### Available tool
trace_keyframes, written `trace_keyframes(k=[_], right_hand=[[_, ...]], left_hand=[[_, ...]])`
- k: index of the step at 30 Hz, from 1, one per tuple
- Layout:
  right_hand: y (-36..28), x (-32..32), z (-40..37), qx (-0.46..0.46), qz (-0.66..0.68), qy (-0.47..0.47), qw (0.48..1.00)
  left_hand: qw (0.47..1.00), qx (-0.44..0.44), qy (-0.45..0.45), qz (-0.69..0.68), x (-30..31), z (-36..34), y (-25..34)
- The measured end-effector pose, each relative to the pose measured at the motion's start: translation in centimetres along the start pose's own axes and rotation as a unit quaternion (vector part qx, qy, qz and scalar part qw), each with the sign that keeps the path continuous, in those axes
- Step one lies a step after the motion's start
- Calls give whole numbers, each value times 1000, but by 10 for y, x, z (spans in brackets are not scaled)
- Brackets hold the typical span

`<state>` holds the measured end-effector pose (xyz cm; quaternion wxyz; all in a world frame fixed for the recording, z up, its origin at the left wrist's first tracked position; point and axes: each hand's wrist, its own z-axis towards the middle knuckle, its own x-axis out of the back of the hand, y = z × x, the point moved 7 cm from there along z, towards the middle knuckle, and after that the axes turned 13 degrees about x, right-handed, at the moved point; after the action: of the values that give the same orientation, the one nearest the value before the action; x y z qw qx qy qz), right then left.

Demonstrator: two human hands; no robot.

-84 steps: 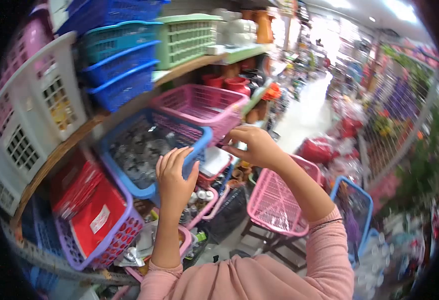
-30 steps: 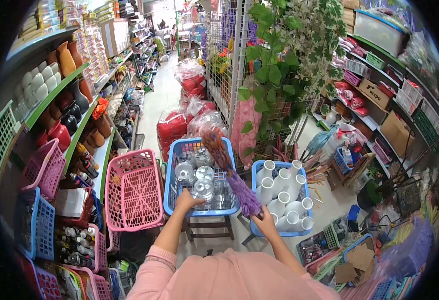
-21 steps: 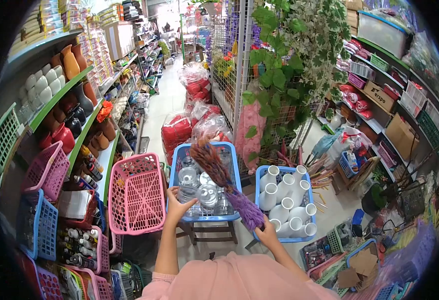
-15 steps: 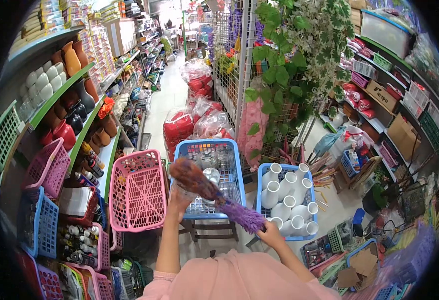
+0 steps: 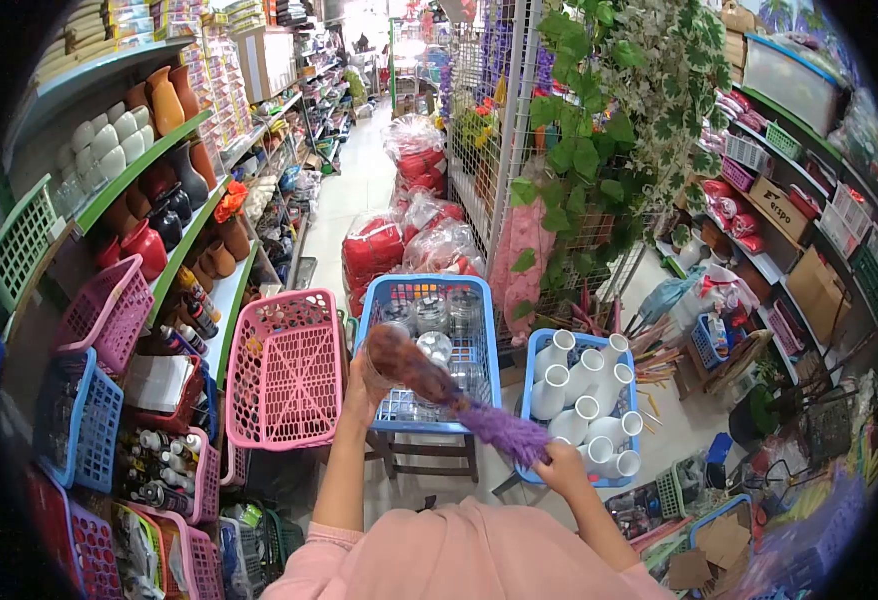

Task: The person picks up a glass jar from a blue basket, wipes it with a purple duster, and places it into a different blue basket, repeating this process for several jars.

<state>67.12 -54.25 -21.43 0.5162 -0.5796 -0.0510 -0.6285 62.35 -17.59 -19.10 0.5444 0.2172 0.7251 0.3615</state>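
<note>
My right hand is closed round the handle end of a feather-like duster. The duster slants up to the left, purple near my hand and brown at its tip. My left hand is curled round what looks like a clear glass jar, largely hidden by the brown tip, which is at or in its mouth. Just beyond stands a blue basket holding several clear glass jars. A pink basket with nothing visible in it is at its left. A blue basket of white vases is at its right.
A dark stool supports the middle basket. Shelves of pots and vases line the left. Red bundles in plastic lie in the aisle behind. Hanging green leaves cover a wire rack. Stocked shelves and baskets crowd the right.
The view has shifted slightly, so most things appear a little further right. The duster has moved a little relative to the baskets, its tip closer to the left hand. Both hands keep their hold.
</note>
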Motion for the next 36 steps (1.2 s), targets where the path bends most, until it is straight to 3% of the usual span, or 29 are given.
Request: trace_keyframes(k=[1,2,5,8,10,13,15,17,19,21,23,25,27,29,30,31,32,33,36], right_hand=[[-1,-3,-2,27,3,-27,999],[3,2,-2,28,4,-26,999],[14,12,0,-21,-18,-38,999],[9,20,5,-25,-22,22,999],[9,-1,-5,23,-4,-12,1000],[26,-7,-15,-6,-1,-39,999],[24,7,-8,-19,-17,-38,999],[22,12,-3,-30,-27,19,999],[20,1,-12,-48,-15,8,999],[20,-14,-22,-4,55,-36,998],[26,1,-24,-12,29,-41,999],[29,29,-17,-78,-37,-10,996],[31,33,-17,-104,-75,9,992],[28,33,-17,-138,73,101,983],[27,32,-18,-138,72,104,982],[23,25,-18,-115,40,57,991],[20,18,-18,-92,7,11,996],[21,17,-21,-95,7,17,995],[23,15,-27,-111,38,24,993]], left_hand=[[999,-18,24,24,3,0,7],[999,-37,-16,36,0,1,17],[999,-18,7,29,3,-6,16],[996,7,-10,86,8,3,6],[995,19,-16,96,13,7,4],[993,-24,-22,118,6,6,18],[991,5,7,137,-9,-3,18],[989,2,-33,142,-13,4,6],[985,50,-44,157,-3,16,-9],[986,58,-44,149,-4,18,-8],[994,18,31,107,1,14,0],[991,26,-16,129,9,23,-13],[992,60,21,112,11,22,-22],[993,53,26,105,10,22,-33],[977,63,28,203,13,23,-43],[951,74,30,299,10,22,-49],[953,62,35,294,6,22,-54],[949,94,10,302,9,25,-63],[958,57,-8,280,-12,8,-56]])
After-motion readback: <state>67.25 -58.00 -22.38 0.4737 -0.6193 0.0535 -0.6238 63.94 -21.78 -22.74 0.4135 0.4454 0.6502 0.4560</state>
